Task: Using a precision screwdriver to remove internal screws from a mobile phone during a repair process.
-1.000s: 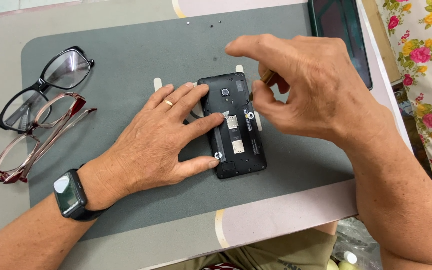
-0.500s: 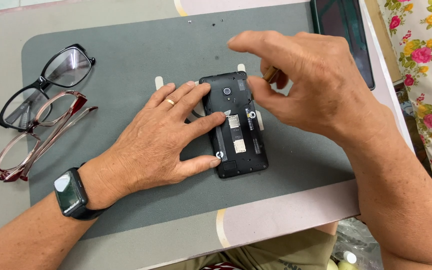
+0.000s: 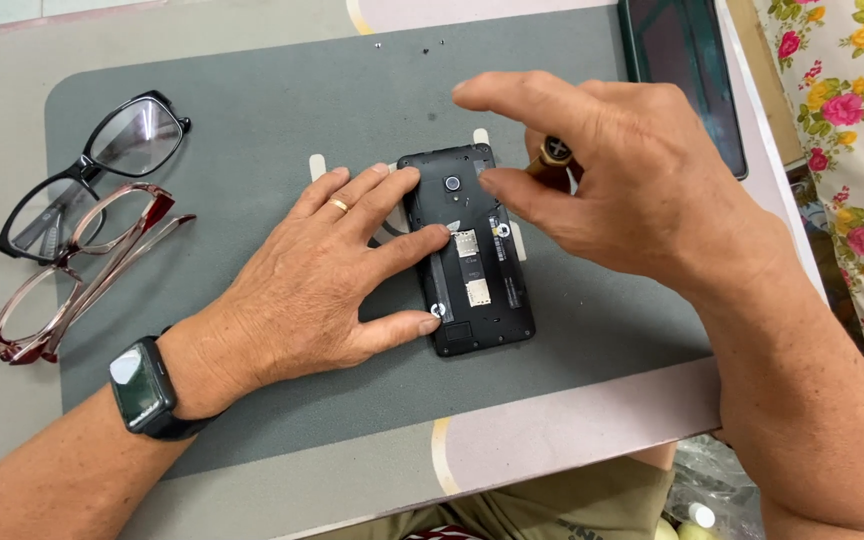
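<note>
Left hand (image 3: 322,285) flat, fingers spread — right hand (image 3: 612,190) raised, pinching.

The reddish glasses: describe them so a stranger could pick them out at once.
Look at the left edge of the grey work mat, left of the left hand. Two pairs of glasses overlap there. The reddish glasses lie nearer the person, with translucent maroon frames, unlike the black-framed glasses above.

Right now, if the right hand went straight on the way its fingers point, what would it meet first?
Probably the left hand: the right hand points leftward above the opened phone, toward those fingers. If it is angled downward, it would touch the phone first; depth is unclear.
</note>
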